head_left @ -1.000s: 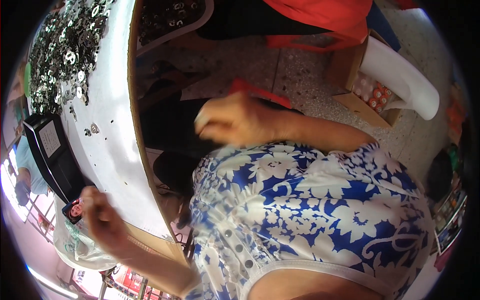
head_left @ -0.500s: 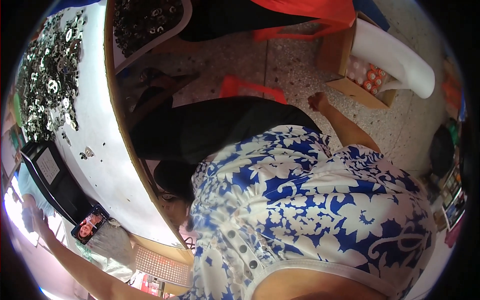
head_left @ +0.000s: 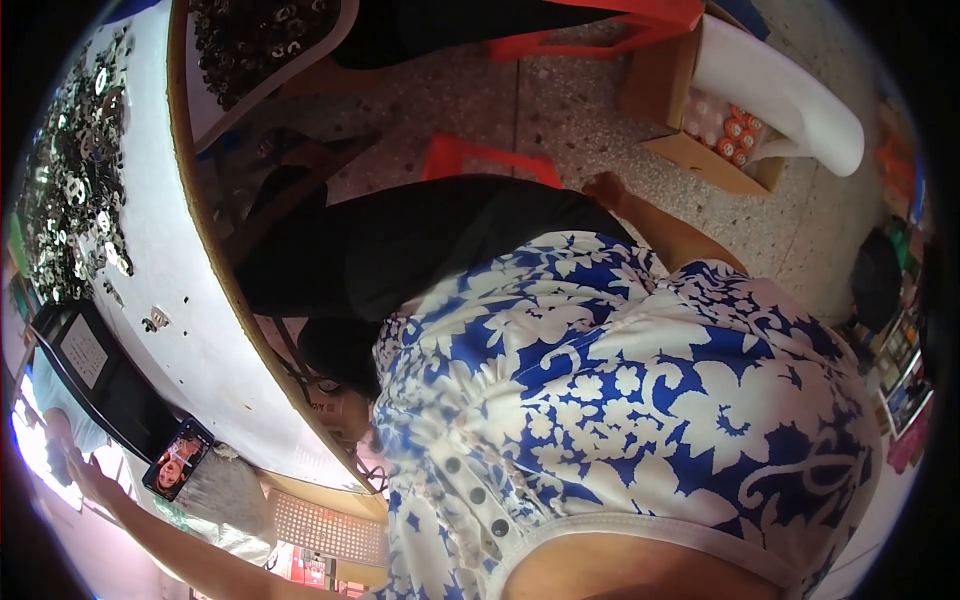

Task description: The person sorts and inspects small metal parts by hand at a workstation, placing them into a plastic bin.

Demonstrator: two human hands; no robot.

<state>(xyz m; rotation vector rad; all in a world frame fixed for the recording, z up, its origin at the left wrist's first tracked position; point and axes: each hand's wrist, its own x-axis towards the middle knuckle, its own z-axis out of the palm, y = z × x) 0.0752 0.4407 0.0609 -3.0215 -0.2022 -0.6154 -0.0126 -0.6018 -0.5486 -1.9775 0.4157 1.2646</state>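
My left arm stretches out to the far left. My left hand (head_left: 92, 482) is raised near a bright window, its fingers apart beside a small grey-blue thing (head_left: 58, 458); glare blurs whether they touch. My right hand (head_left: 606, 190) hangs low by my black trousers (head_left: 450, 225), fingers loosely curled, nothing visible in them. Small shiny and dark metal pieces (head_left: 80, 190) lie heaped on the white tabletop (head_left: 190, 290) at left. A phone (head_left: 180, 460) with a lit picture of a person leans at the end of a black bin (head_left: 105, 365) bearing a paper label.
More metal pieces fill a white-rimmed tray (head_left: 345, 25) at the top. A red stool (head_left: 485, 160) stands on the speckled floor. At upper right, an open carton (head_left: 715, 165) holds orange-topped items and a white roll (head_left: 780, 95). A perforated basket (head_left: 320, 525) sits below the table's end.
My right hand has moved left, closer to my thigh. My left hand has dropped slightly and its fingers look more spread. The view has shifted a little, carrying the table left.
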